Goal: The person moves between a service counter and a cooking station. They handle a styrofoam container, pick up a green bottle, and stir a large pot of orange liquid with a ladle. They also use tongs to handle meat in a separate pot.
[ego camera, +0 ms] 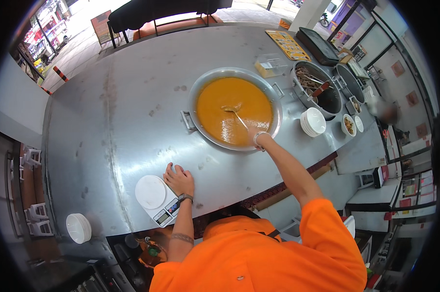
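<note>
My right hand grips the handle of a metal ladle over the near rim of a wide aluminium pot. The ladle's bowl is partly sunk in the orange-yellow soup or sauce that fills much of the pot. On the steel tabletop, my left hand rests with its fingers bent and apart, holding nothing. Just beside it sits a white digital kitchen scale with a round platform and a small display. Nothing lies on the scale's platform.
Right of the pot are stacked white bowls, a divided pot with meat and utensils, a clear plastic container and a bowl of food. More stacked white dishes stand at the table's near left corner. A black tray lies at far right.
</note>
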Demonstrator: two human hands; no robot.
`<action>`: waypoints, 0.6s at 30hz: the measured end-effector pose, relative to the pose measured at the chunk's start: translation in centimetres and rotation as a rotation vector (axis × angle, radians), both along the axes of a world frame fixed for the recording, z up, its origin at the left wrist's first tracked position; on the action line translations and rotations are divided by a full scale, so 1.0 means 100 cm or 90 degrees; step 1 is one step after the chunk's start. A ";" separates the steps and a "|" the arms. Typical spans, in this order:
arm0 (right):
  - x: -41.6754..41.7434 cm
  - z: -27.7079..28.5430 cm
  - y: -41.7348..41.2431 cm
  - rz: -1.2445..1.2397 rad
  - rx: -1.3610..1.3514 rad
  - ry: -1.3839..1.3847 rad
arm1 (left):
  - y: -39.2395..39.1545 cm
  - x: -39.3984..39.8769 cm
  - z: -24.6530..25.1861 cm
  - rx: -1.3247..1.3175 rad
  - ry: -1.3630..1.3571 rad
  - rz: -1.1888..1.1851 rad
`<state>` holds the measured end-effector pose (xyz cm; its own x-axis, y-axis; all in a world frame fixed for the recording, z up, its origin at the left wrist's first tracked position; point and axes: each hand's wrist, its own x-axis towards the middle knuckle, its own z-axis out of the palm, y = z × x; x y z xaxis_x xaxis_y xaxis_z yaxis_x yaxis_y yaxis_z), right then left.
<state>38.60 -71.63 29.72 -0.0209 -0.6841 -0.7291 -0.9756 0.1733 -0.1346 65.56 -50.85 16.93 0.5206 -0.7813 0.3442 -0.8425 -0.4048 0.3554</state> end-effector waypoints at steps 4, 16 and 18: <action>-0.004 -0.007 0.045 -0.012 -0.040 -0.001 | 0.001 0.000 0.000 -0.014 -0.001 -0.001; -0.020 0.031 0.137 0.001 -0.008 0.027 | 0.005 0.003 -0.004 -0.053 0.008 -0.003; -0.027 0.023 0.143 -0.004 -0.025 0.032 | 0.005 0.003 -0.004 -0.059 0.019 -0.004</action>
